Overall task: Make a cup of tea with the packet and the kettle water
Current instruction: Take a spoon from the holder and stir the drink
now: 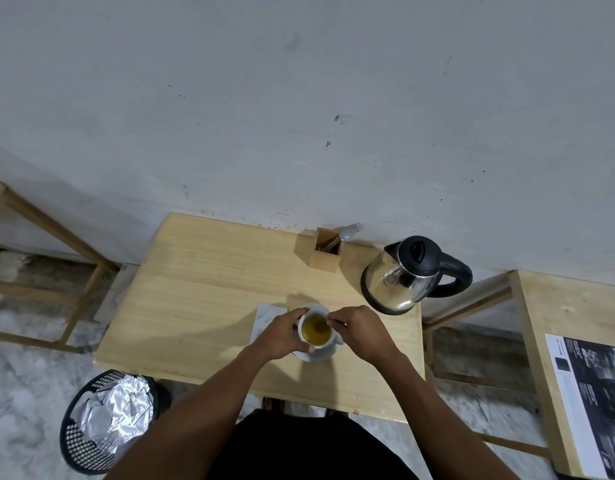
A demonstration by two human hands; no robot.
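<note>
Pale wood table (202,289) against a grey wall, white cup (316,330) near its front middle, sitting on a white saucer (318,355) — cup holds yellow-green tea. Left hand (281,336) comes in from lower left, forearm angled up toward the cup, fingers curled round the cup's left side, thumb on the near rim edge, index on the far rim; grasping the cup. Right hand (359,332) comes in from lower right, wrist bent inward, knuckles up, fingertips (333,322) pinched together right at the cup's right rim over the liquid — clenched on something thin, probably a spoon or stirrer (321,323) dipping into the tea, too small and blurred to tell which. A white napkin or packet (264,317) lies flat under the left hand and saucer's left edge, cannot tell which. Steel kettle (403,277) with black lid and handle stands upright to the right rear of the cup, near the table's right edge, apart from both hands, lid down. Wooden holder box (326,251) at the table's back edge, left of the kettle, with a plastic fork (351,232) sticking out. Black mesh bin (105,420) on the floor at lower left, lined with crumpled foil. Second wooden table at right carries a printed sheet (590,400).
</note>
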